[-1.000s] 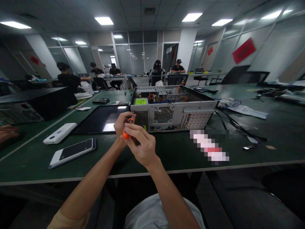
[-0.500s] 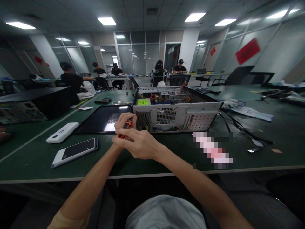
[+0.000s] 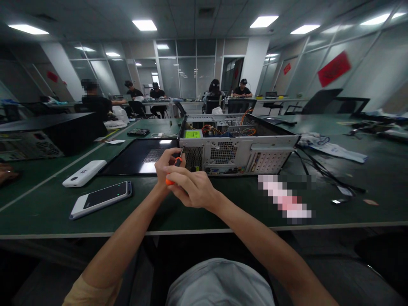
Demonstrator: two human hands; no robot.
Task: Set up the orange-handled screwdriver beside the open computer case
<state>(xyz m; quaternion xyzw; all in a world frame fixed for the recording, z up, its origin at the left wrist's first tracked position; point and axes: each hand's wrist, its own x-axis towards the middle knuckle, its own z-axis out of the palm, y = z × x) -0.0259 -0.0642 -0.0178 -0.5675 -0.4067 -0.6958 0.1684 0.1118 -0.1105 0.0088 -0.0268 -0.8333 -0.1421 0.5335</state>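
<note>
An opened computer case (image 3: 242,155) lies on its side on the table, its back panel facing me. My right hand (image 3: 195,187) is closed around the handle of an orange and black screwdriver (image 3: 177,162). The screwdriver slants up to the left upper corner of the back panel, by the perforated grille. My left hand (image 3: 165,163) is beside the shaft, its fingers bent in a pinch near the tip at that corner. What those fingertips hold is hidden. Inside the case show a green-labelled part (image 3: 193,134) and coloured cables (image 3: 208,129).
Left of the case lies a black side panel (image 3: 127,157). Nearer me are a white power bank (image 3: 84,173) and a phone-like device (image 3: 102,199). Another black computer case (image 3: 47,131) stands far left. Black cables (image 3: 321,172) and white gloves (image 3: 338,151) lie right. Several people sit behind.
The screwdriver has tilted more upright, its shaft now showing at the case corner. My right hand has shifted slightly right and up; my left hand stays at the corner.
</note>
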